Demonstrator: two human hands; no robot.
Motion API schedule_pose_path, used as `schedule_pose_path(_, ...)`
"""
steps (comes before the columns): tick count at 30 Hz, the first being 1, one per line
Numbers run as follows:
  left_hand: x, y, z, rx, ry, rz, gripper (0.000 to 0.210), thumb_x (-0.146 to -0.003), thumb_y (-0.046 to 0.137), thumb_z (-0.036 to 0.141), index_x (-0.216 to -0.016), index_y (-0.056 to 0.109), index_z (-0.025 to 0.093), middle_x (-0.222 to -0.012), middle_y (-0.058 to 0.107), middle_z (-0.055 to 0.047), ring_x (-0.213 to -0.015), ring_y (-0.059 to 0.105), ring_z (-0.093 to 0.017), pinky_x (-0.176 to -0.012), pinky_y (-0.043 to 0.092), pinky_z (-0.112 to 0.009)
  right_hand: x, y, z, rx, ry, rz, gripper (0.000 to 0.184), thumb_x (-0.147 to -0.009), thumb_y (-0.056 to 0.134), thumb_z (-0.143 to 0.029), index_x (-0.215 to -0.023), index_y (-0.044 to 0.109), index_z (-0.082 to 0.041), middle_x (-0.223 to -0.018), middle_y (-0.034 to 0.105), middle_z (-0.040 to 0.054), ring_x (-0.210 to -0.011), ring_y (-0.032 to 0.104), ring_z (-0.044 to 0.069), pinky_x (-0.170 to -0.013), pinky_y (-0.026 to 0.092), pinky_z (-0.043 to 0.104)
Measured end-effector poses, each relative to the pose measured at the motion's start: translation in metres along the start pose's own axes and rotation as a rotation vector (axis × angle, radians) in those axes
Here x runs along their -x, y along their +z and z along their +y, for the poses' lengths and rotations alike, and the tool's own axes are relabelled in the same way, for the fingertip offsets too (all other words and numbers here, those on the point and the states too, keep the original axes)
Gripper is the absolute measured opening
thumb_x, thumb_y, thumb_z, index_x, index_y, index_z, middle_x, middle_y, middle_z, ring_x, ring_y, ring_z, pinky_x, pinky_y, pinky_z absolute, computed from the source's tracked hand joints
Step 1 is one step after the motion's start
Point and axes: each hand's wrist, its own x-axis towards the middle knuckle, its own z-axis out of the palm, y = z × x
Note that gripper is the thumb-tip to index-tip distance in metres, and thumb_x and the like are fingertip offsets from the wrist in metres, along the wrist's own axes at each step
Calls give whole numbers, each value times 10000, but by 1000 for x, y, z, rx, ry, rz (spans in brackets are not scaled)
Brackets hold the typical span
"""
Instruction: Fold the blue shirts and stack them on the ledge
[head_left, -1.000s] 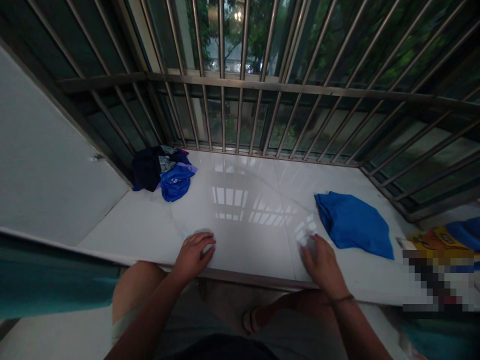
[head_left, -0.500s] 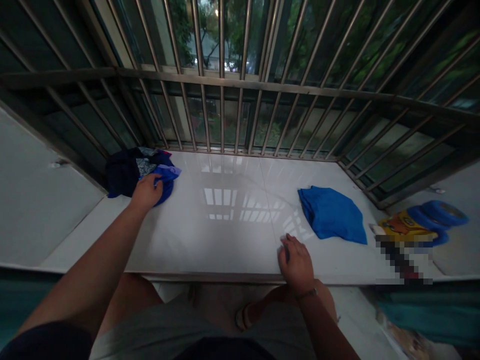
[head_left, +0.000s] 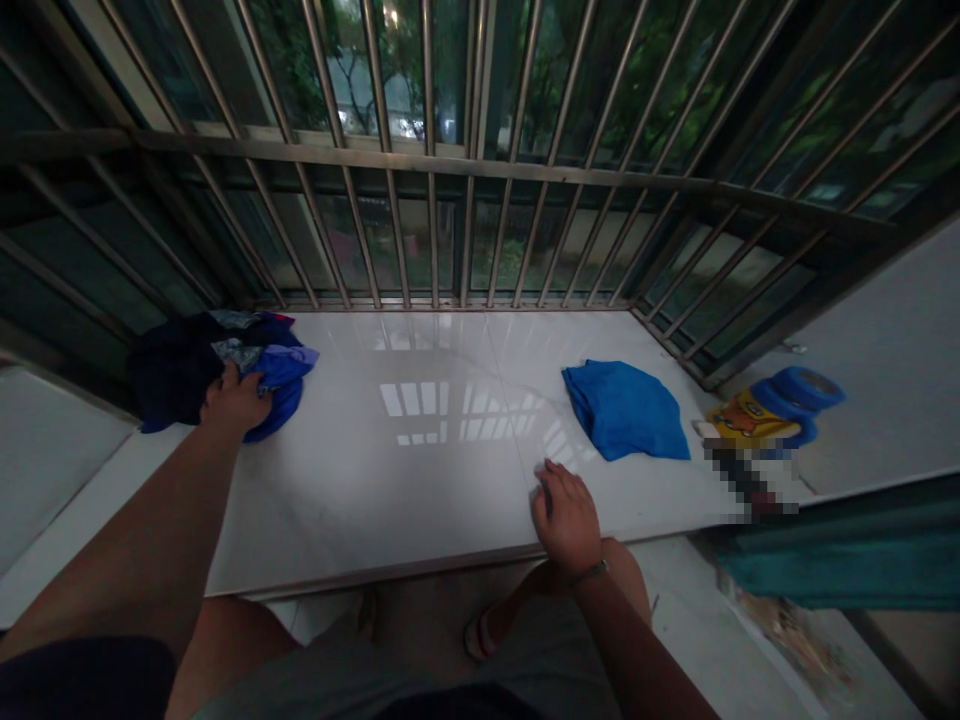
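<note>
A wide ledge (head_left: 375,500) separates the clothes (head_left: 176,362) at left from the blue cloth (head_left: 626,410). Your left hand (head_left: 237,402) touches the clothes, grip unclear; your right hand (head_left: 568,515) curls loosely near the front edge (head_left: 360,575).

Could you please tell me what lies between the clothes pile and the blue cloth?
In the head view, only bare white ledge, with reflections across it, lies between the clothes pile and the blue cloth.

A home, by the look of the tiled window ledge (head_left: 360,500), metal bars (head_left: 431,230) and teal curtain (head_left: 847,550).
</note>
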Motion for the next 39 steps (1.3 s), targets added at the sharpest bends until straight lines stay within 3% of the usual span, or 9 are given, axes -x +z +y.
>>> schedule_pose_path(3, 3, 0, 1, -24, -101, 37, 730, -1009, 621, 472, -1688, 590, 204, -1904, 254, -226, -1645, 352, -551, -1238, 443, -785, 0, 0, 0, -10, -2, 4, 321, -1065, 566, -231, -1309, 774, -215, -1524, 758, 142, -1446, 680, 329, -1282, 464, 544)
schedule_pose_path(9, 7, -12, 7, -104, -116, 112, 552, -1063, 529, 417, -1463, 779, 130, -1653, 538, -308, -1483, 498, -524, -1123, 523, -718, 1, 1, 0, -9, 6, -3, 332, -1048, 570, -224, -1312, 770, -219, -1537, 750, 143, -1446, 679, 335, -1281, 467, 551)
schedule_pose_path(14, 8, -11, 7, -174, 126, 128, 478, -1066, 537, 377, -1395, 792, 142, -1799, 473, -218, -1595, 415, -477, -1266, 408, -697, 1, 2, 1, 1, 3, 6, 324, -1072, 553, -243, -1311, 771, -219, -1522, 760, 142, -1443, 681, 334, -1279, 465, 549)
schedule_pose_path(17, 4, -9, 7, -215, 222, 111, 540, -1067, 537, 386, -1504, 710, 120, -1890, 340, -205, -1690, 323, -451, -1345, 307, -700, 1, 1, 1, 1, -2, 8, 326, -1069, 556, -242, -1315, 769, -221, -1514, 764, 140, -1441, 683, 325, -1279, 466, 540)
schedule_pose_path(20, -2, -7, 7, -190, 120, 98, 662, -1069, 539, 463, -1595, 626, 72, -1904, 271, -251, -1709, 292, -485, -1347, 293, -727, 0, 0, 1, 5, 1, 5, 331, -1068, 554, -240, -1320, 767, -222, -1514, 764, 140, -1438, 685, 319, -1282, 467, 539)
schedule_pose_path(23, -8, -6, 10, -114, -8, 73, 719, -1025, 601, 540, -1570, 649, 73, -1892, 254, -297, -1690, 299, -555, -1308, 332, -756, 0, -1, 0, 4, 8, -2, 335, -1061, 549, -236, -1311, 771, -224, -1513, 764, 141, -1439, 684, 320, -1281, 471, 539)
schedule_pose_path(28, -14, -2, 14, -27, -23, 62, 622, -935, 692, 504, -1392, 735, 84, -1693, 550, -320, -1622, 410, -553, -1288, 338, -753, 0, -1, 0, 11, 5, -3, 341, -1050, 541, -220, -1306, 766, -228, -1520, 761, 133, -1438, 681, 317, -1273, 476, 538)
schedule_pose_path(33, -8, -6, 17, 89, 7, 146, 706, -952, 660, 599, -1322, 740, 3, -1499, 658, -345, -1529, 488, -580, -1235, 334, -782, 1, 0, 1, 26, -6, -5, 340, -1058, 537, -234, -1312, 762, -218, -1517, 762, 142, -1426, 688, 324, -1269, 478, 546)
schedule_pose_path(39, 21, -25, 35, 128, 282, 401, 720, -1057, 470, 493, -1579, 597, 13, -1710, 548, -294, -1620, 473, -457, -1375, 304, -642, 0, 0, 1, 29, -16, 2, 336, -1063, 528, -229, -1306, 759, -222, -1512, 764, 140, -1426, 687, 322, -1265, 482, 547)
